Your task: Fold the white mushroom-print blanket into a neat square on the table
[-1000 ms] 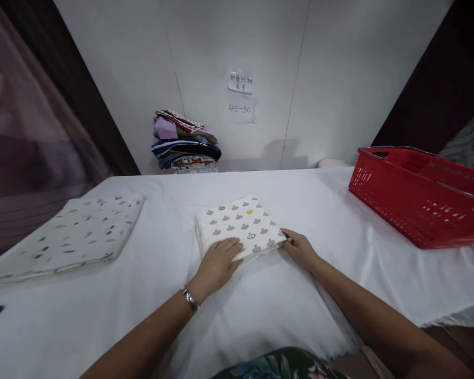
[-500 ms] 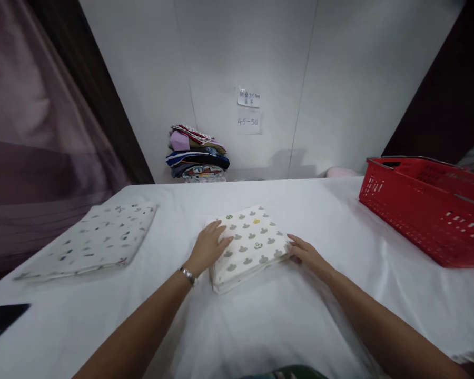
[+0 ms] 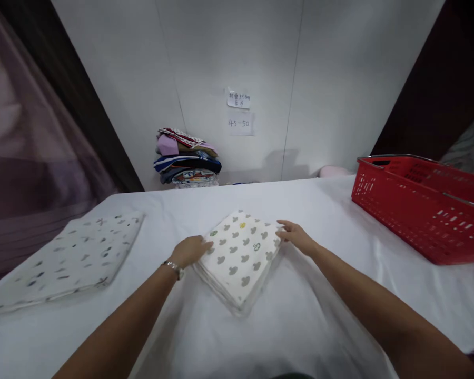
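A folded white cloth (image 3: 240,255) with small grey prints lies on the white table (image 3: 308,316), turned so one corner points toward me. My left hand (image 3: 190,249) rests at its left corner, fingers curled against the edge. At the right corner, my right hand (image 3: 296,236) has its fingertips on the edge. Both hands grip the folded cloth from opposite sides. A metal bracelet sits on my left wrist.
A second folded white cloth (image 3: 71,255) with dark specks lies at the left. A red plastic basket (image 3: 418,208) stands at the right. Behind the table, a stack of folded clothes (image 3: 187,158) sits against the wall under two paper notes (image 3: 240,111).
The folded cloth has been rotated on the table into a diamond position. My left hand moved from its top to its left corner, and my right hand shifted farther away along the right side.
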Tool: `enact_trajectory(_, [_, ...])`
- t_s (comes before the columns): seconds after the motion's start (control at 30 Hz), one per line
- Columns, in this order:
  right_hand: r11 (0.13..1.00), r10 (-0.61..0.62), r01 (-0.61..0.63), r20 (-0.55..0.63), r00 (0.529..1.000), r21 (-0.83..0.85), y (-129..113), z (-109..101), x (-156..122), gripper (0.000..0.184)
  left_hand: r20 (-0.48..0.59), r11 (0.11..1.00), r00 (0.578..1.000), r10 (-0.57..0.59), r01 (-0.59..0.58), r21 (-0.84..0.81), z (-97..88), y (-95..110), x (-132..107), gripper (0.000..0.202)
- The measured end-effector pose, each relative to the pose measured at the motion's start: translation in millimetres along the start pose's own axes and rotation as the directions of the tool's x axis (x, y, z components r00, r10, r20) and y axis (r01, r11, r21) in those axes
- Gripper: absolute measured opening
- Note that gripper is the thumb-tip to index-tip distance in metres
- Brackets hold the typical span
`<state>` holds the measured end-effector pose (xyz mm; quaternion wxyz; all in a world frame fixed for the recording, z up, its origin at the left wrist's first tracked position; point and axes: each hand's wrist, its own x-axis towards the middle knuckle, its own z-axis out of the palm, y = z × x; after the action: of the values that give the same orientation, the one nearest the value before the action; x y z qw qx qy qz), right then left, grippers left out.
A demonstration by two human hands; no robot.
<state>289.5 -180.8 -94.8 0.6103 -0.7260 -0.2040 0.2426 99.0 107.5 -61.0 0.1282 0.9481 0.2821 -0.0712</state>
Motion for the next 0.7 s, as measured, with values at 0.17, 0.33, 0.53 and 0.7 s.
enact_trajectory(0.17, [0.978, 0.098, -0.101, 0.027, 0.995, 0.183, 5.3, 2.5, 31.9, 0.035, -0.008, 0.994, 0.995, -0.095, 0.095, 0.053, -9.4, 6.1, -26.4, 0.049])
enact_trajectory(0.33, [0.983, 0.085, -0.057, -0.159, 0.984, 0.173, 24.3, 2.8, 16.6, 0.018, -0.294, 0.968, 0.923, 0.249, -0.237, 0.077, 3.7, 76.2, -40.3, 0.047])
enact_trajectory(0.53, [0.999, 0.023, -0.015, -0.18, 0.983, 0.044, 32.2, -1.2, -3.9, 0.01, -0.271, 0.875, 0.833, 0.482, -0.474, 0.1, 39.5, 173.4, -39.5, 0.048])
enact_trajectory(0.7, [0.959, -0.152, 0.112, -0.14, 0.978, -0.259, 37.4, 3.1, -3.9, 0.023, -0.155, 0.958, 0.955, 0.252, -0.269, -0.098, 40.3, 179.4, -4.5, 0.02])
